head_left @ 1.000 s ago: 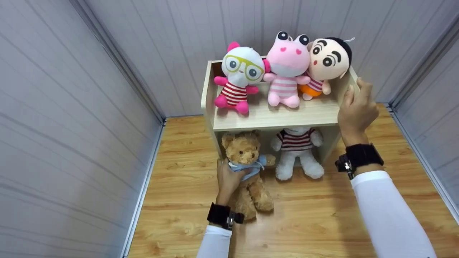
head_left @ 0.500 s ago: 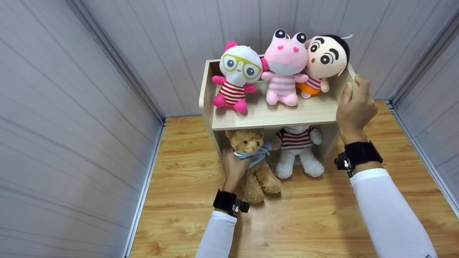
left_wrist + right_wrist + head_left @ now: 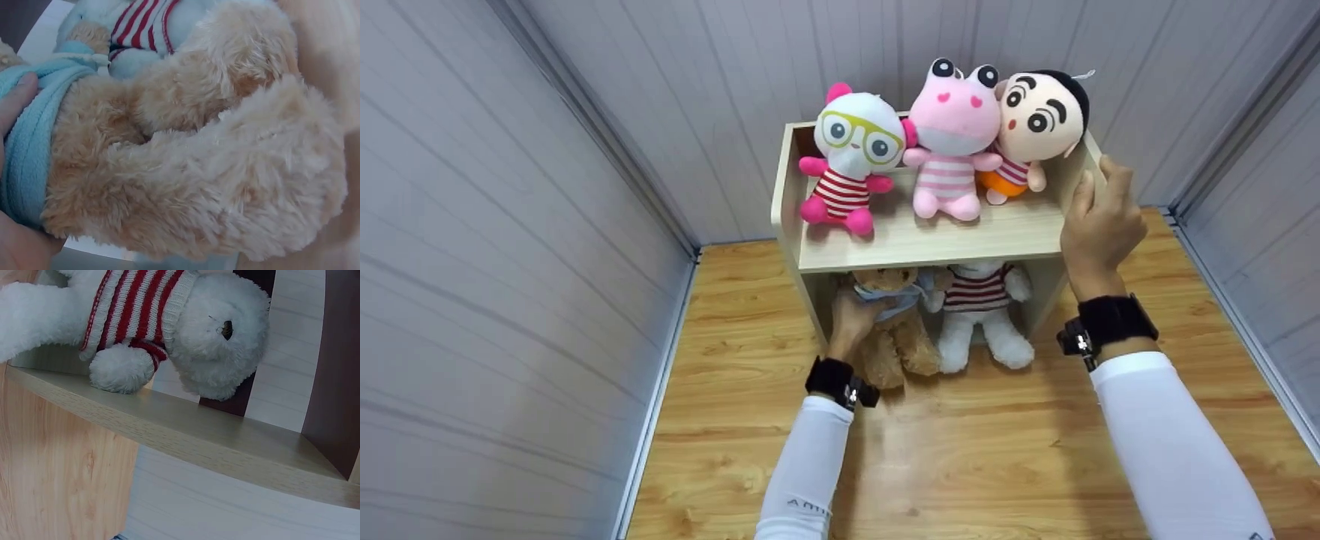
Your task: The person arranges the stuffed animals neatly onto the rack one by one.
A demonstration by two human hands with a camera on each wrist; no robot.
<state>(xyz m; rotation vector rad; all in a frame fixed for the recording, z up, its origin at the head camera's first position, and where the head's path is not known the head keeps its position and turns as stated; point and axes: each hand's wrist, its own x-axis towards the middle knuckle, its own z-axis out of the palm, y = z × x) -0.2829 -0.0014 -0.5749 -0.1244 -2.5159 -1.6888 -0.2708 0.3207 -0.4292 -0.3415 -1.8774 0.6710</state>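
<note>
A brown teddy bear [image 3: 896, 341] in a light blue top sits at the left of the shelf unit's lower compartment, its head partly hidden under the upper board. My left hand [image 3: 851, 319] grips it round the body; in the left wrist view the thumb lies on the blue top [image 3: 34, 140] and the furry legs [image 3: 214, 174] point away. Beside it sits a white teddy bear [image 3: 979, 322] in a red-striped sweater, whose face shows in the right wrist view. My right hand [image 3: 1104, 225] holds the right side panel of the wooden shelf unit [image 3: 930, 251] at its upper edge.
On the upper shelf sit a panda doll [image 3: 847, 165] with yellow glasses, a pink frog doll [image 3: 952, 142] and a black-haired doll [image 3: 1035, 127]. Grey panel walls [image 3: 510, 262] stand on the left, back and right. Wooden floor [image 3: 975, 450] lies in front.
My left hand has pushed the brown bear back and slightly right, deeper into the lower compartment, beside the white bear. My right hand keeps its hold on the side panel.
</note>
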